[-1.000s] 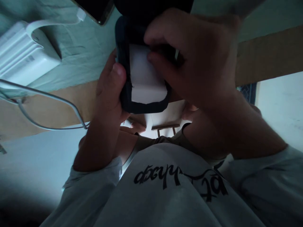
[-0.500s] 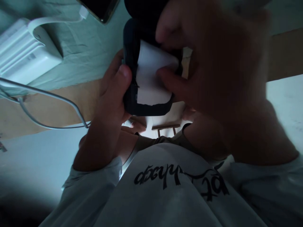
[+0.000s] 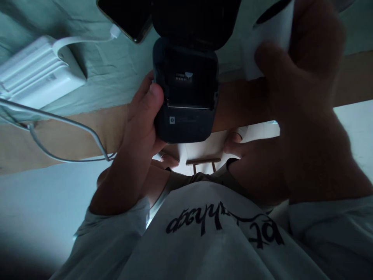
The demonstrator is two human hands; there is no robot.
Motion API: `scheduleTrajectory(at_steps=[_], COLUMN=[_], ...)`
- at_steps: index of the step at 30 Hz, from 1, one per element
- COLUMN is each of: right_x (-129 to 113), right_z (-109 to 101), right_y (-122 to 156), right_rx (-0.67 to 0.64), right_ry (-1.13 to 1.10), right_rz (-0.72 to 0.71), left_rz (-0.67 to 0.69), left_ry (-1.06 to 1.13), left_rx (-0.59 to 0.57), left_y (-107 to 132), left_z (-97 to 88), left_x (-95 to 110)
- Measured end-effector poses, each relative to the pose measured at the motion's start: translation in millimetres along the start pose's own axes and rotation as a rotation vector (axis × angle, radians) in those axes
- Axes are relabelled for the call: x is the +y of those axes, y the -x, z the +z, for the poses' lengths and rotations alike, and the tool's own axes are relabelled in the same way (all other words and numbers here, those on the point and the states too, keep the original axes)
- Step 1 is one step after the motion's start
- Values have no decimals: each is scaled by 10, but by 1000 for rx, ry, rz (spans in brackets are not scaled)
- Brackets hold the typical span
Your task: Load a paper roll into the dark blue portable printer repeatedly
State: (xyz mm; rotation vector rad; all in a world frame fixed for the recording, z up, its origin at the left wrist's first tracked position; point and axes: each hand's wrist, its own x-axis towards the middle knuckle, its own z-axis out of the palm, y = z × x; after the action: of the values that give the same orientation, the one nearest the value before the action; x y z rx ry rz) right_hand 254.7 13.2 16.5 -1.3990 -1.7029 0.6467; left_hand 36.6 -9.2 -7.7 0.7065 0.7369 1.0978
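A dark portable printer (image 3: 186, 130) with its lid (image 3: 195, 23) swung up is held by its left side in my left hand (image 3: 142, 112). My left thumb lies along the printer's edge. The paper bay inside shows a small pale label and a thin metal bar across it. Off to the right, my right hand (image 3: 303, 66) grips a white paper roll (image 3: 272, 33), with the thumb against its side. The roll's dark hollow end faces up and left. It is apart from the printer, and my right fingers are partly hidden behind it.
A black phone (image 3: 125, 17) lies on the green cloth (image 3: 101, 74) at upper left, with a white cable plugged in. Left of it sits a white power block (image 3: 43, 74). A grey cable (image 3: 67, 120) loops over the wooden table edge (image 3: 107, 126).
The white paper was in the printer's bay with my right hand on it; now my right hand has carried the roll out to the right. My left hand keeps its hold on the printer.
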Motion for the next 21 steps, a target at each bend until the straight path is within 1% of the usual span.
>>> scheduleTrajectory(at_steps=[3, 6, 9, 12, 16, 18, 21], right_x=[74, 78, 30, -8, 26, 56, 57], right_z=[16, 22, 33, 38, 24, 23, 30], right_y=[-5, -2, 11, 23, 12, 0, -10], right_rx=[3, 1, -57, -101, -75, -68, -70], right_ry=[-68, -46, 52, 173, 349, 375, 393], right_rz=[14, -20, -66, -120, -206, -196, -103], left_rz=[2, -13, -37, -28, -10, -1, 16], left_ry=[-7, 1, 9, 8, 20, 37, 55], left_rx=[8, 31, 56, 62, 55, 36, 4], left_y=[9, 27, 37, 34, 19, 10, 1], left_z=[7, 2, 3, 22, 50, 51, 40], left_x=[0, 0, 3, 15, 34, 35, 21])
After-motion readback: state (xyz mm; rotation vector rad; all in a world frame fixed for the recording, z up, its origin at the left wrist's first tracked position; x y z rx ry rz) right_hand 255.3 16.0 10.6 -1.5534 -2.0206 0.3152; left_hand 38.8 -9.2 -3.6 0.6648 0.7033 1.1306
